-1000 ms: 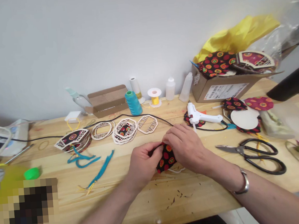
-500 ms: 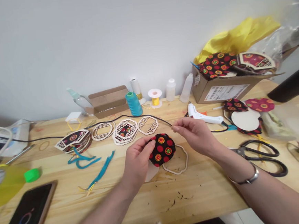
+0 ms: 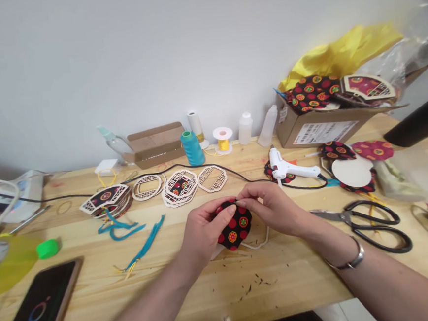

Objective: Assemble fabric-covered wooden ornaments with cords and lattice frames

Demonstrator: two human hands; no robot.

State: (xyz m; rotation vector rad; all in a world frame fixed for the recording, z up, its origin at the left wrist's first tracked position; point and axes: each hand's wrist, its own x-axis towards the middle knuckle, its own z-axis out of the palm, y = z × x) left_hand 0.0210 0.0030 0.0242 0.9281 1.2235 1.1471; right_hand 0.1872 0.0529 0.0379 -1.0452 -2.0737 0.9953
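Note:
A black fabric piece with red dots and flower patterns (image 3: pixel 235 230) is pinched between the thumb and fingers of my left hand (image 3: pixel 203 228). My right hand (image 3: pixel 271 208) has its thumb and fingers pressed together at the upper edge of the same fabric, close to the left thumb. Whether a thread or anything else is between the right fingertips is too small to tell. Beneath the fabric a thin wooden outline frame (image 3: pixel 258 246) lies on the table, mostly covered by the fabric and the right hand. Dark scraps lie in front of it.
Black-handled scissors (image 3: pixel 374 217) lie right, below a white glue gun (image 3: pixel 294 168) with a black cable. Lattice wooden pieces (image 3: pixel 179 187), teal thread cone (image 3: pixel 193 150) and bottles stand or lie behind. A phone (image 3: pixel 38 308) is front left; a full cardboard box (image 3: pixel 317 128) is back right.
My right hand has moved left and down to the fabric's upper edge. The fabric has turned and lowered slightly in my left hand, covering more of the wooden outline.

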